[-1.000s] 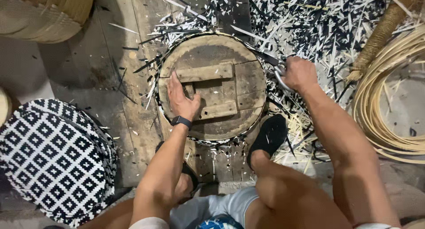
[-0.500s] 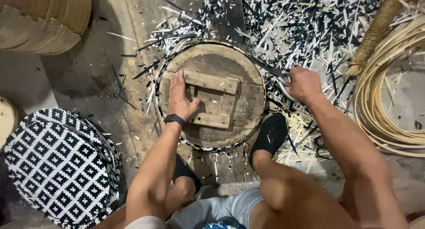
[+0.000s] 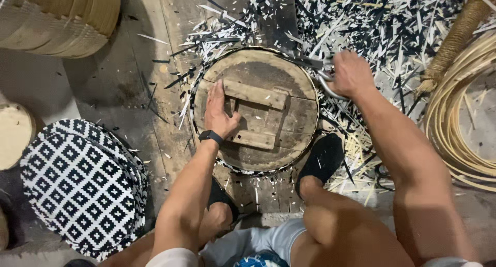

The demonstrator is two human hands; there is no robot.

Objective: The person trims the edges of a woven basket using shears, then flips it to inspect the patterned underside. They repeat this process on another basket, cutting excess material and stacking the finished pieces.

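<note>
The left hand (image 3: 219, 117) is pressing flat, fingers together, on the stiff, heavy-looking round wooden form (image 3: 256, 109); the right hand (image 3: 351, 73) is clamping metal shears (image 3: 323, 76) at its far rim.

A worn wooden plank floor (image 3: 129, 81) lies littered with black and white cut strips (image 3: 392, 24). Stacked black-and-white diamond-patterned woven trays (image 3: 77, 184) sit left, coiled pale rattan (image 3: 460, 122) right.

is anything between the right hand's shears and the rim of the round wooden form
Nothing visible. The right hand holds the shears right at the form's upper right rim; the left hand presses flat on top, clear of them.
</note>
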